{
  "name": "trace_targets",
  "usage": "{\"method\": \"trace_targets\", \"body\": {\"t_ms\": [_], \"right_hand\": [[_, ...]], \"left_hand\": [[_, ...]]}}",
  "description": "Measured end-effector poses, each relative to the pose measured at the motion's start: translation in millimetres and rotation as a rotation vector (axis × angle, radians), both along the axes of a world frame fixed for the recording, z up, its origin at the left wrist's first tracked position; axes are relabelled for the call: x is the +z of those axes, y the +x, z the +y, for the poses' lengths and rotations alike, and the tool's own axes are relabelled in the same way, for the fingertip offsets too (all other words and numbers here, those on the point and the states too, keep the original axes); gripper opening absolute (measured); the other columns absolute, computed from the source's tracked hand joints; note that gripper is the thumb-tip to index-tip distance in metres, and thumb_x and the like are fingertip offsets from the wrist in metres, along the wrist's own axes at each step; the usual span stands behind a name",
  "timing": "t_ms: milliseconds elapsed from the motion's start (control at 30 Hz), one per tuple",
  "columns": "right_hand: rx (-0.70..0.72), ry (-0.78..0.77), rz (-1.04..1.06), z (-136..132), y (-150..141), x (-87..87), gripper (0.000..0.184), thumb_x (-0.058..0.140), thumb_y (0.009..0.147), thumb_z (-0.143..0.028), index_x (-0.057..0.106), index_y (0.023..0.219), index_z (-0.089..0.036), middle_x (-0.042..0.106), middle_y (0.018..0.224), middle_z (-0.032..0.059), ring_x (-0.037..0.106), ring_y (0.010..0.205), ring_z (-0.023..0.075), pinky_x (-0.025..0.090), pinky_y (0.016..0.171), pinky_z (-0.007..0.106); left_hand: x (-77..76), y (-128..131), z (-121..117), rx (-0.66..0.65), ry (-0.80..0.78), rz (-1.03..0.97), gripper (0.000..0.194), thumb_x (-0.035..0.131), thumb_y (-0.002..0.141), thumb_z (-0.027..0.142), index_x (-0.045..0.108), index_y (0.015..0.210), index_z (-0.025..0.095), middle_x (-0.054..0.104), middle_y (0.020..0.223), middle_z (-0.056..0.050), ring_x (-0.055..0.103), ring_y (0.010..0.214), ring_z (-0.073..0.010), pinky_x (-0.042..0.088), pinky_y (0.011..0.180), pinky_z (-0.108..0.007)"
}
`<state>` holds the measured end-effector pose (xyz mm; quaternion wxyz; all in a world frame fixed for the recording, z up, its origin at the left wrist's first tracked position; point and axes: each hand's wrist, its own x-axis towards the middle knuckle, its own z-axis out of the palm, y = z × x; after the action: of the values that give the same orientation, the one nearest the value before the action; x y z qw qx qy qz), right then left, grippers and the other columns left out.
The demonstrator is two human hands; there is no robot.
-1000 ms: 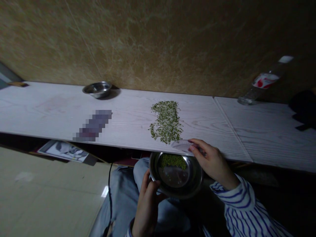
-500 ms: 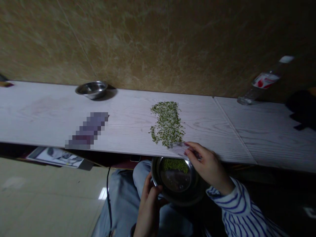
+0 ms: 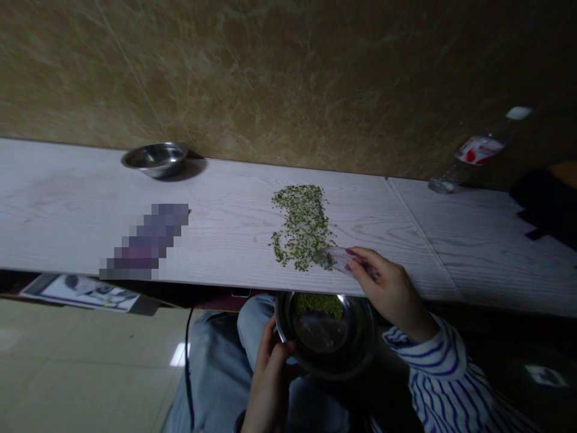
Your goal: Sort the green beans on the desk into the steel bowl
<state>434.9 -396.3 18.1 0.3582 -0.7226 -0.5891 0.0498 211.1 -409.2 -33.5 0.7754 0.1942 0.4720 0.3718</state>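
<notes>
Small green beans, like mung beans, lie spread in a patch on the white wood-grain tabletop. My right hand pinches a clear plastic piece, its exact kind hard to make out. The far end of that piece rests over the near edge of the patch, with some beans showing through or beneath it. Below the table edge, my left hand grips the left rim of a steel bowl above my lap. More green beans gather at the bowl's far side, and its near inside looks shiny.
Toward the wall, a smaller steel bowl stands on the left. A pixelated flat object lies nearer the front edge. At the right are a clear bottle with a red-and-white label and a dark item. A black cable hangs beside my leg.
My right hand first drew the plastic piece slightly toward the front edge, then pushed it forward onto the near beans. The view has shifted; my left hand still grips the bowl.
</notes>
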Motion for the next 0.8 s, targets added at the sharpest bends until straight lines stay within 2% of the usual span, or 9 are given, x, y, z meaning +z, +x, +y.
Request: {"method": "trace_targets", "body": {"t_ms": [100, 233, 333, 500, 700, 800], "right_hand": [[0.030, 0.009, -0.026, -6.8, -3.3, -0.1, 0.026, 0.054, 0.091, -0.031, 0.067, 0.112, -0.021, 0.075, 0.096, 0.0059, 0.071, 0.084, 0.0193, 0.056, 0.073, 0.029], [0.155, 0.001, -0.106, -8.9, -16.6, 1.4, 0.024, 0.054, 0.092, -0.025, 0.066, 0.113, -0.022, 0.074, 0.100, 0.0047, 0.069, 0.090, 0.0182, 0.055, 0.081, 0.029], [0.180, -0.002, -0.135, -4.6, -24.2, 3.4, 0.024, 0.053, 0.092, -0.023, 0.066, 0.112, -0.021, 0.075, 0.099, 0.0048, 0.069, 0.089, 0.0179, 0.054, 0.082, 0.030], [0.114, -0.006, -0.135, 3.4, -20.6, 1.3, 0.025, 0.052, 0.092, -0.025, 0.067, 0.113, -0.022, 0.075, 0.100, 0.0052, 0.069, 0.089, 0.0186, 0.054, 0.083, 0.031], [0.034, -0.023, -0.085, 11.3, -7.5, -1.9, 0.027, 0.051, 0.092, -0.028, 0.067, 0.112, -0.021, 0.076, 0.097, 0.0064, 0.071, 0.084, 0.0196, 0.056, 0.074, 0.030], [0.015, -0.017, -0.092, 13.3, -3.6, -0.3, 0.027, 0.051, 0.091, -0.029, 0.068, 0.111, -0.021, 0.075, 0.100, 0.0075, 0.071, 0.086, 0.0207, 0.056, 0.076, 0.032]], "left_hand": [[-2.4, 2.0, 1.3, -0.006, -0.008, -0.002, 0.067, 0.061, 0.075, 0.027, 0.049, 0.140, 0.024, 0.061, 0.130, -0.012, 0.062, 0.099, -0.0298, 0.053, 0.064, -0.033], [-8.1, 2.7, 1.9, -0.012, 0.001, -0.007, 0.067, 0.063, 0.073, 0.028, 0.050, 0.139, 0.025, 0.060, 0.131, -0.012, 0.060, 0.105, -0.0312, 0.054, 0.066, -0.034], [-11.5, 2.1, 1.8, -0.001, -0.005, 0.015, 0.066, 0.064, 0.072, 0.029, 0.052, 0.137, 0.024, 0.061, 0.128, -0.011, 0.058, 0.108, -0.0313, 0.054, 0.071, -0.037], [-9.2, 0.5, 2.5, 0.015, -0.016, 0.030, 0.068, 0.067, 0.068, 0.030, 0.054, 0.134, 0.025, 0.062, 0.126, -0.010, 0.059, 0.102, -0.0296, 0.054, 0.073, -0.037], [-3.8, -0.8, 3.4, 0.016, -0.015, 0.024, 0.065, 0.066, 0.069, 0.029, 0.055, 0.133, 0.025, 0.065, 0.119, -0.008, 0.059, 0.099, -0.0264, 0.053, 0.070, -0.033], [-2.5, -1.1, 2.4, 0.023, -0.016, 0.012, 0.067, 0.065, 0.069, 0.029, 0.054, 0.135, 0.026, 0.063, 0.123, -0.009, 0.060, 0.100, -0.0279, 0.052, 0.067, -0.032]]}}
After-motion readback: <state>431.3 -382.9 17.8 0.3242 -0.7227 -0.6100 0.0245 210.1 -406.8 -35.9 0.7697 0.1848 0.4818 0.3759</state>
